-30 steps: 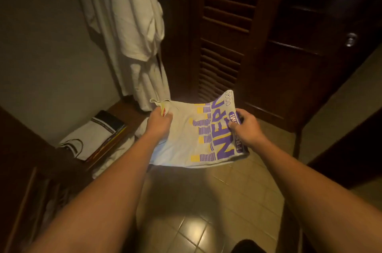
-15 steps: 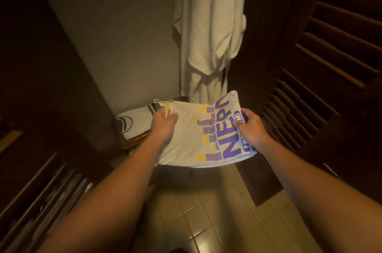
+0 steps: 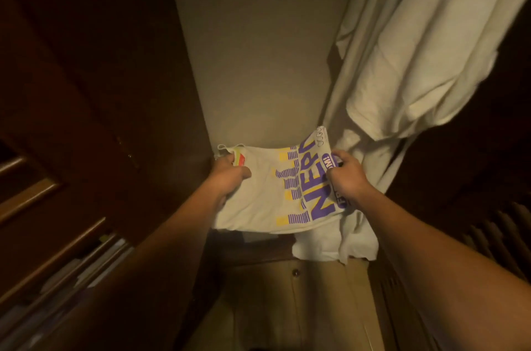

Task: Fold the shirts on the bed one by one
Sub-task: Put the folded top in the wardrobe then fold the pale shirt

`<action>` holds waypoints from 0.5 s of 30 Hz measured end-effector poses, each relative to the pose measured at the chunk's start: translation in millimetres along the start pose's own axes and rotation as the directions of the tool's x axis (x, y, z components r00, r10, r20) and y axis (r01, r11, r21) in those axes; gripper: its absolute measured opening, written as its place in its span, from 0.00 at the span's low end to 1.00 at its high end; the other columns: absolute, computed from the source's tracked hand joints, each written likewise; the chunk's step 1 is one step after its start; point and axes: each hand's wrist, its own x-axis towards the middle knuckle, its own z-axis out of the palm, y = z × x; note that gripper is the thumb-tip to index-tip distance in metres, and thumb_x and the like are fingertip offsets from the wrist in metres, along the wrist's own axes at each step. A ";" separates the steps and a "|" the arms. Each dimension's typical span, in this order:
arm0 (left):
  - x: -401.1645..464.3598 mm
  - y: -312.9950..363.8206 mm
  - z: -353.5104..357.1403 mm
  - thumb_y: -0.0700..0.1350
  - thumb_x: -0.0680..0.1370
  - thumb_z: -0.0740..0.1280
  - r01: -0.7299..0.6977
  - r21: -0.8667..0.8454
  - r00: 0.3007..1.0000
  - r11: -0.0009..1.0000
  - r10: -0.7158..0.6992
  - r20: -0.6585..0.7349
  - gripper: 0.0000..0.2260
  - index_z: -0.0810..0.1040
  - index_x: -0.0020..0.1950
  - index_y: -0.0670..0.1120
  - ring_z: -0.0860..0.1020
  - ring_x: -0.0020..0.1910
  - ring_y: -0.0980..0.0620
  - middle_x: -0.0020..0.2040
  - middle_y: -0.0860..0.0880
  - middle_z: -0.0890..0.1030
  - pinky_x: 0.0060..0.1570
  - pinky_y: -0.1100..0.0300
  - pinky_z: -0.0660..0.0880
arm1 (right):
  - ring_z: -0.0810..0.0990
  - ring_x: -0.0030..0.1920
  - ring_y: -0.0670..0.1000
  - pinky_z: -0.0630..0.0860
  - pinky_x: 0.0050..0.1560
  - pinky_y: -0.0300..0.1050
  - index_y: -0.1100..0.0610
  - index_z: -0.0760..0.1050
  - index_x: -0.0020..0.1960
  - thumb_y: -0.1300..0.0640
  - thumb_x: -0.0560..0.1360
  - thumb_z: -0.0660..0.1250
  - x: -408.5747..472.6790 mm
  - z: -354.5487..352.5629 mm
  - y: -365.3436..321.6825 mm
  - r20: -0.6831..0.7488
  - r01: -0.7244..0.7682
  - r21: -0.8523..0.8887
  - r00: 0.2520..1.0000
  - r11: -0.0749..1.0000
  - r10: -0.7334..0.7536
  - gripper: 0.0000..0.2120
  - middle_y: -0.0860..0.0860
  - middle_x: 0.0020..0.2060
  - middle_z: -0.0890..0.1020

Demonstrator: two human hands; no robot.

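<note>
A folded white shirt with purple and yellow print is held flat out in front of me, over a low dark wooden shelf. My left hand grips its left edge by the collar label. My right hand grips the right edge over the purple lettering. The shirt hides whatever lies on the shelf directly beneath it. No bed is in view.
A white robe hangs at the right, its lower end draped on the shelf beside the shirt. A beige wall is ahead, a dark wooden wardrobe at the left, and a cabinet front with a knob below.
I have turned left and moved closer to the shelf. The shirt, still in both hands, now hangs over the shelf and covers the folded white garment seen there earlier.
</note>
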 end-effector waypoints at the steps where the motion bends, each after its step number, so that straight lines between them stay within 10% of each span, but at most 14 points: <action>1: 13.9 -3.6 -0.4 0.35 0.75 0.71 -0.009 0.016 1.000 1.000 0.009 -0.006 0.12 0.80 0.57 0.46 0.77 0.39 0.50 0.45 0.46 0.81 0.39 0.61 0.73 | 0.86 0.45 0.55 0.84 0.49 0.58 0.51 0.75 0.62 0.70 0.73 0.62 14.8 8.0 4.3 0.009 0.014 -0.010 1.000 1.000 -0.014 0.22 0.53 0.48 0.86; 8: 118.0 -71.3 18.4 0.36 0.75 0.70 -0.054 0.052 0.994 0.997 0.059 -0.095 0.20 0.78 0.67 0.44 0.75 0.35 0.53 0.50 0.44 0.81 0.33 0.62 0.71 | 0.83 0.44 0.51 0.82 0.43 0.47 0.51 0.74 0.61 0.69 0.75 0.65 118.5 73.4 76.6 0.039 0.079 -0.072 0.996 0.994 -0.077 0.19 0.50 0.49 0.83; 15: 217.0 -193.3 65.7 0.33 0.75 0.67 -0.039 -0.092 0.985 0.995 0.023 -0.170 0.11 0.82 0.53 0.45 0.64 0.24 0.54 0.26 0.52 0.71 0.23 0.65 0.60 | 0.83 0.45 0.48 0.83 0.42 0.47 0.52 0.72 0.68 0.62 0.78 0.68 219.1 148.8 219.0 0.083 0.067 -0.030 0.994 0.997 -0.065 0.20 0.49 0.53 0.82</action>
